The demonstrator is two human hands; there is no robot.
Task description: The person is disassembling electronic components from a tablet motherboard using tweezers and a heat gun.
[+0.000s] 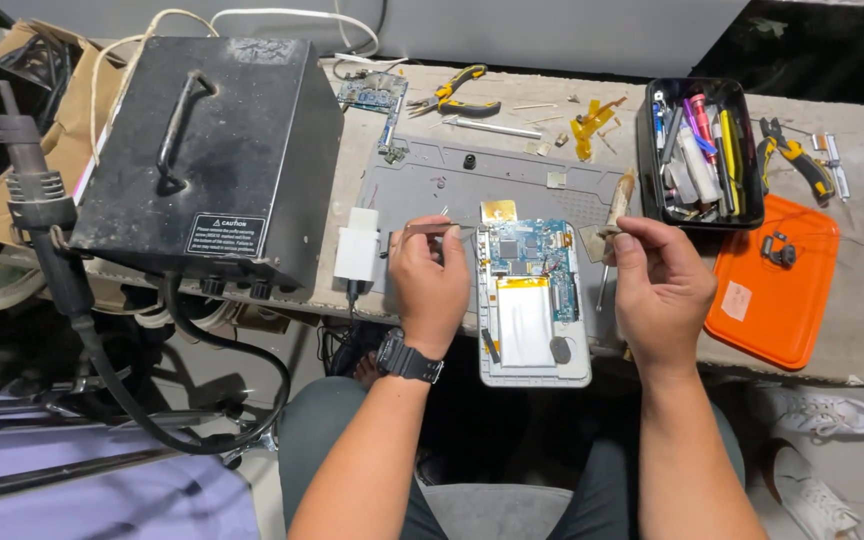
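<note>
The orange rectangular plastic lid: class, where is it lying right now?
In the head view, the orange rectangular plastic lid lies on the right of the bench, just below the black tool tray and beside the right hand.

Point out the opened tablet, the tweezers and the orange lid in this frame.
opened tablet (pixel 526 320): head view, on the silver battery pack inside the shell.
tweezers (pixel 430 228): head view, on the shaft just above the left hand's fingers.
orange lid (pixel 782 295): head view, on its bare flat middle.

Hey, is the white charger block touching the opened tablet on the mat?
Apart. The head view shows the white charger block left of the opened tablet, with the left hand and a strip of grey mat lying between them.
</note>
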